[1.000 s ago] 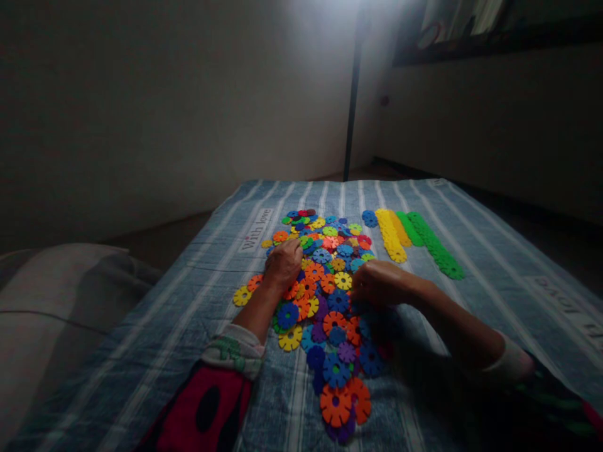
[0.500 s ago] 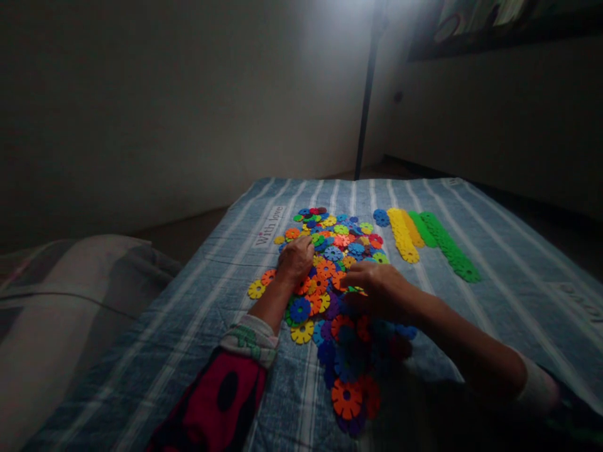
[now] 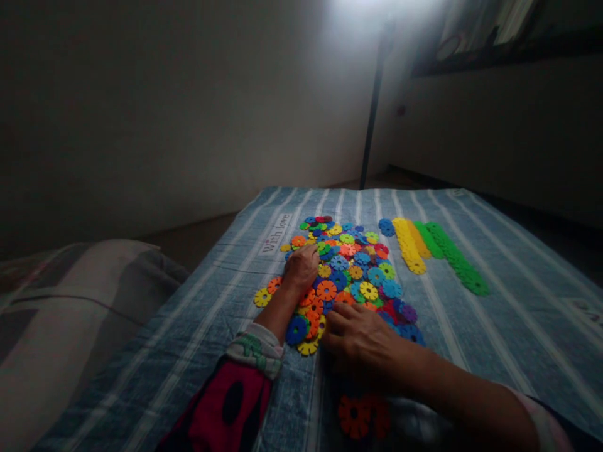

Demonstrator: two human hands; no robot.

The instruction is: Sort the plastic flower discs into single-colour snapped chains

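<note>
Flat, notched plastic flower discs in many colours lie in a loose pile (image 3: 339, 262) on a striped cloth. At the pile's left side rests my left hand (image 3: 301, 269), its fingers curled and closed; what they hold is hidden. Lower down, my right hand (image 3: 360, 336) reaches over the near part of the pile with bent fingers, their tips out of sight among the discs. Close to its fingers are an orange disc (image 3: 326, 290) and a yellow disc (image 3: 368, 290). A shaded orange disc (image 3: 354, 416) lies below my right wrist.
Right of the pile lie overlapping rows of discs: a yellow row (image 3: 409, 246), a shorter darker yellow row, and green rows (image 3: 458, 258). A few blue discs (image 3: 387, 227) start another. A dark pole (image 3: 372, 119) stands behind the blue cloth (image 3: 226, 289). Bedding (image 3: 89, 314) lies left.
My right hand has come down and nearer, leftward over the near discs, uncovering blue and yellow ones. My left hand stays in place on the pile. The view has tilted slightly.
</note>
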